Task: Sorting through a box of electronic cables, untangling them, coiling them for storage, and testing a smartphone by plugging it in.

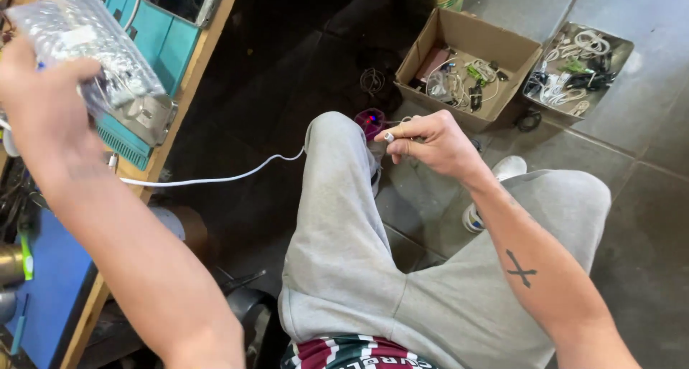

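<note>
Clear plastic wraps the one bag [86,42] that the left hand [43,100] lifts at ten o'clock, over the wooden bench [183,89]; its fingers are clamped on the bag's lower edge, and small silvery parts fill the bag. Behind the bag, one teal device [154,49] with a metal corner stands on the bench. One white cable [215,176] runs from the bench edge across the dark gap toward the grey-trousered knee [337,168] at centre. Just past the knee, toward one o'clock, the right hand [430,143] has its fingers pinched together on one small metal plug tip [388,136], with a thin wire trailing from the grip. One white shoe [495,186] rests on the tiled floor [646,146] under that forearm. At one o'clock, farther out, two containers sit side by side on the floor: one cardboard box [470,57] and one metal tray [580,67], both holding tangled white cables.
</note>
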